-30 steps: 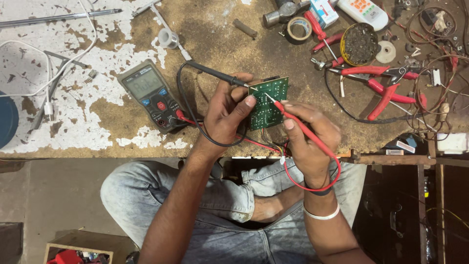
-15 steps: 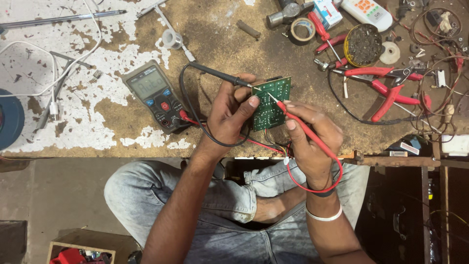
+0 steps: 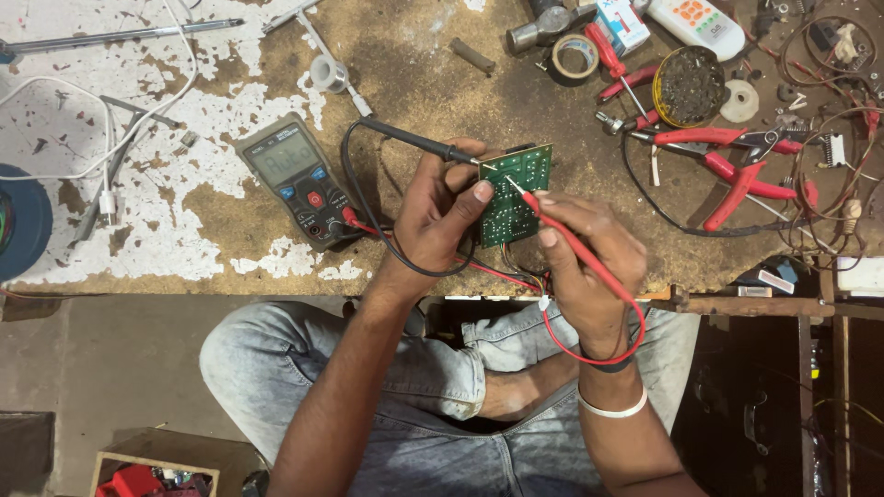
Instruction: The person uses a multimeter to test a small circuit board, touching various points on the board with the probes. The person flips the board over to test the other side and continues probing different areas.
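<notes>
My left hand [image 3: 440,213] holds a small green circuit board [image 3: 517,193] upright-tilted over the worn workbench, and also pinches the black test probe [image 3: 405,141] whose tip touches the board's top edge. My right hand [image 3: 589,262] grips the red test probe [image 3: 564,241], its tip pressed on the board's face. Red and black leads run to a grey multimeter [image 3: 296,178] lying left of my left hand.
Red-handled pliers [image 3: 737,175], a red screwdriver [image 3: 612,57], a tape roll [image 3: 575,55], a round tin [image 3: 689,87] and tangled wires crowd the bench's right side. A white cable [image 3: 120,138] and blue round object [image 3: 20,221] lie at left. My knees sit below the bench edge.
The hands, board and probes keep nearly the same pose; the view has shifted slightly, with the red probe tip staying on the board.
</notes>
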